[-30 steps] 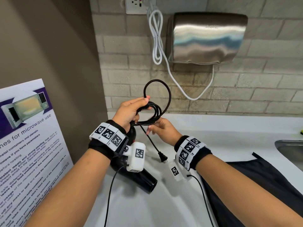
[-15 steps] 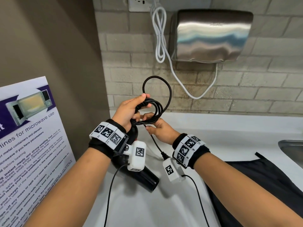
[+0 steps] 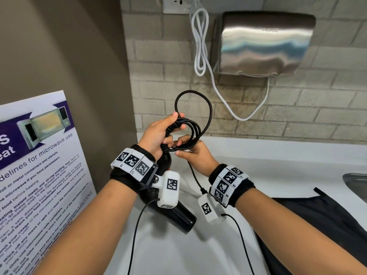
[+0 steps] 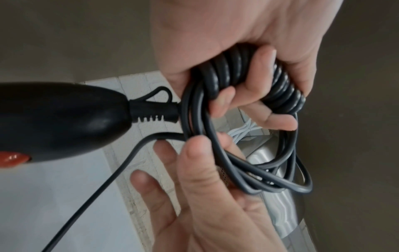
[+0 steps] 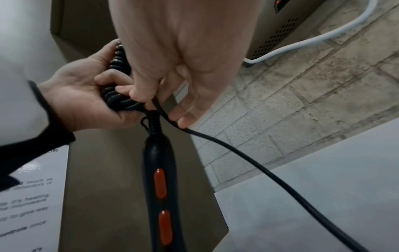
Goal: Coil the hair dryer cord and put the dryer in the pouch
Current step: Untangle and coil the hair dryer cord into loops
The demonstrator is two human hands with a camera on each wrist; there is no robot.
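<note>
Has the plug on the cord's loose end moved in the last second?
Yes. The plug has swung right toward the right wrist and now hangs clear of the hair dryer barrel.

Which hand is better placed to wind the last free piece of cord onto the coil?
The right hand. It already pinches the loose cord tail just below the coil, with the plug hanging free. The left hand is busy gripping the gathered loops and carrying the hair dryer.
</note>
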